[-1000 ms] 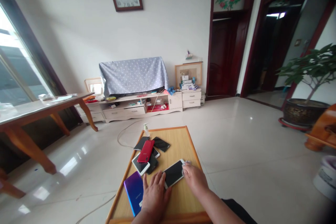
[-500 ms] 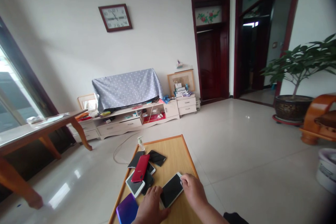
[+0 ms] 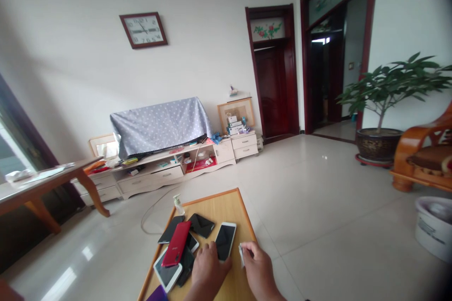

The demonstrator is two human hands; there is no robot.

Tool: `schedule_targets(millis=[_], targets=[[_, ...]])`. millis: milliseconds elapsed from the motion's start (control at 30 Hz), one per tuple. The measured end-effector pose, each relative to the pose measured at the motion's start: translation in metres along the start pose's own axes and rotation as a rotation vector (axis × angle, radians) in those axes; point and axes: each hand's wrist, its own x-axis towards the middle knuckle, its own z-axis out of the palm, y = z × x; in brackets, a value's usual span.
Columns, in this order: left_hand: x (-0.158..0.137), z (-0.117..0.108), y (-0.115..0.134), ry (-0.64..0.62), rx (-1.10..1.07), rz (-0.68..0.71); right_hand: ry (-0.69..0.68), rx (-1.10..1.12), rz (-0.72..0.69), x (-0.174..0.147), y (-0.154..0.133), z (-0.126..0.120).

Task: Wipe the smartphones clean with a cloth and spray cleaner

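Note:
A white-framed phone (image 3: 226, 239) with a dark screen lies face up on the wooden table (image 3: 215, 197). My left hand (image 3: 207, 265) is closed on its near end, thumb on the right edge and fingers at the left. Just right of the phone, apart from it, my right hand (image 3: 257, 263) pinches a small whitish piece (image 3: 241, 255); its kind cannot be made out. To the left a red phone (image 3: 177, 243) lies back up across several others, among them a white phone (image 3: 165, 270). A black phone (image 3: 202, 225) sits behind them, and a purple phone (image 3: 157, 294) is partly cut off.
A pump bottle (image 3: 179, 206) stands at the table's far left corner. Beyond it is a low white cabinet (image 3: 141, 183) with a cloth-covered shape (image 3: 158, 124) on top. At right are a bucket (image 3: 432, 233), a potted plant (image 3: 379, 143) and a wooden chair (image 3: 409, 164).
The white-framed phone has turned more upright and shifted away from me, with my left hand on it. My right hand has come off its edge to the right. The view has swung slightly right.

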Motion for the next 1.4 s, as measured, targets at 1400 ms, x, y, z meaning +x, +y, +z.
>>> schedule_targets(millis=[1400], targets=[[0.092,0.043,0.026,-0.025,-0.011,-0.172,-0.053,0.077,0.113,0.026,0.005,0.010]])
